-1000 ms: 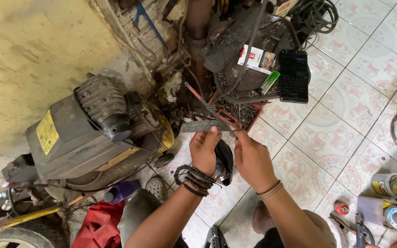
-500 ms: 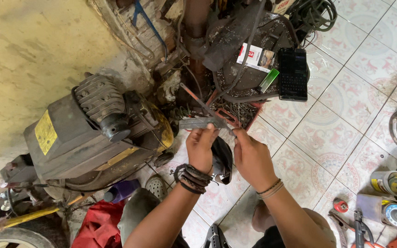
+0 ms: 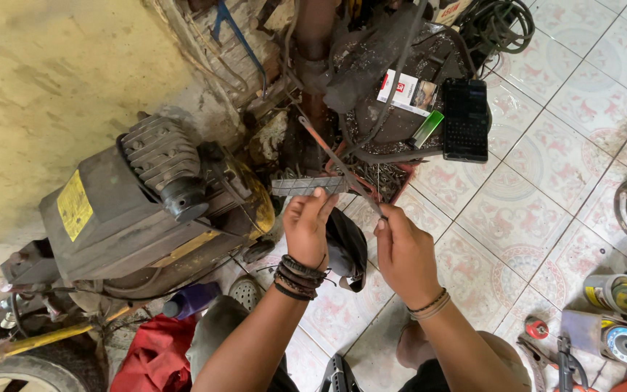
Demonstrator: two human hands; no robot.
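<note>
Near the middle of the frame we hold a short strip of grey ribbed rubber level in front of us. Our left hand pinches its right end between thumb and fingertips, so most of the strip juts out to the left, above the tiled floor. A dark rubber piece hangs between our wrists, just beside the left palm; we cannot tell which hand carries it. Our right hand sits just right of the left, fingers curled with the tips closed on the lower end of a thin metal rod that slants up toward the top centre of the frame. Both hands are clenched on what they hold, not touching each other.

To the left stands a grimy air compressor with a finned cylinder head and a yellow label, set against a stained wall. Above our hands a red tray of nails lies on the floor. Higher, on a round dark metal base, rest a small white and red carton, a green lighter and a black phone. At the lower right lie grinding discs, and at the lower left a red cloth and a purple bottle.
</note>
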